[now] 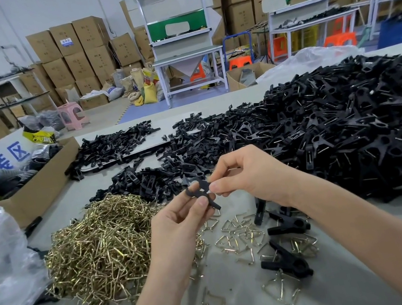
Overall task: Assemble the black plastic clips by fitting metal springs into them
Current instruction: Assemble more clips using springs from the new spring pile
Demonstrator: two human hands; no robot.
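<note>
Left hand (180,223) pinches a small black plastic clip (199,192) in its curled fingers, the right hand (247,176) pinching its upper end. Its long axis slants down to the right; the heap of brass-coloured wire springs (99,251) lies nearer the left hand, just leftward.

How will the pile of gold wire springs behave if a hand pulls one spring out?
The pile of springs looks tangled, its bent wires interlocked, so pulling one would probably drag neighbours along. Each is thin open wire, so likely light. The loose springs nearby lie flat as triangles, so they should hardly roll.
</note>
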